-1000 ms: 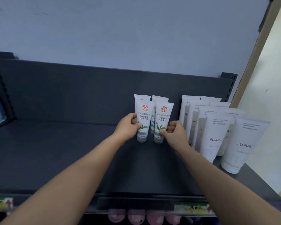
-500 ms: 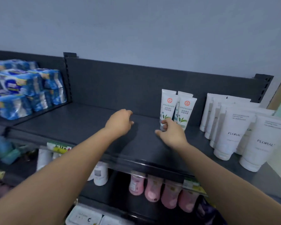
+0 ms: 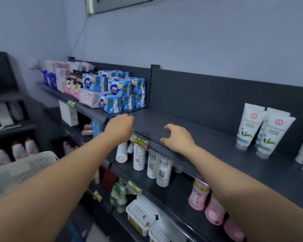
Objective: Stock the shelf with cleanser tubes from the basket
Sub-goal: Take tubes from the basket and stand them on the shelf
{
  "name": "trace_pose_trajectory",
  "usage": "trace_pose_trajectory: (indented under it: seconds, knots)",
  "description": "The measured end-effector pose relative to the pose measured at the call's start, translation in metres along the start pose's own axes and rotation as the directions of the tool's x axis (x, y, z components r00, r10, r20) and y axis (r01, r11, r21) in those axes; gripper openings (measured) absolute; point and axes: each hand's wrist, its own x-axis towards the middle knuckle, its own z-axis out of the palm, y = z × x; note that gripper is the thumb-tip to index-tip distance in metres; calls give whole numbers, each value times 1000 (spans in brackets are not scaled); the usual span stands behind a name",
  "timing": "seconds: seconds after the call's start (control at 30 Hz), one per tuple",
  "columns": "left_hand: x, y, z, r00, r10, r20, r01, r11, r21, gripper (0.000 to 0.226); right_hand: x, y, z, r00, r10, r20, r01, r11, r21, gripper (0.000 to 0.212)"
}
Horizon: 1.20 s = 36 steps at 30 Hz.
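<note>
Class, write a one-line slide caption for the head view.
Empty left hand and right hand above the shelf; tubes stand to the right, basket lower left.

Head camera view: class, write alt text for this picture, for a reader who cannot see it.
A person's left hand and right hand, both holding nothing, reach over the front edge of a dark shelf. Green-leaf cleanser tubes stand upright at the right, blue packs are stacked at the left, and a white basket shows at lower left.
</note>
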Motion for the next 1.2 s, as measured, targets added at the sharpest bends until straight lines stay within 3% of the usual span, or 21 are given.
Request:
trace_pose_trajectory:
  seconds: [0.5,0.93,1.03,1.13,1.2]
  knots:
    - [-95,-202,27,910,-390,142,373,918,136,23,54,-162,130,928,-278,248,303,951,-66,46]
    - [-140,-370,82,798,-541,266,504,841,196,18,98,-296,261,846,-360,393,395,919,-8,26]
    - [-149,-399,93,774,-566,285,523,824,219,16,105,-321,286,832,-381,403,405,914,29,41]
    - [-154,-424,104,754,-578,311,534,816,223,17,112,-342,306,813,-387,434,416,909,32,21]
    - [-154,-440,112,741,-585,330,540,811,226,19,118,-354,321,804,-390,449,423,906,30,24]
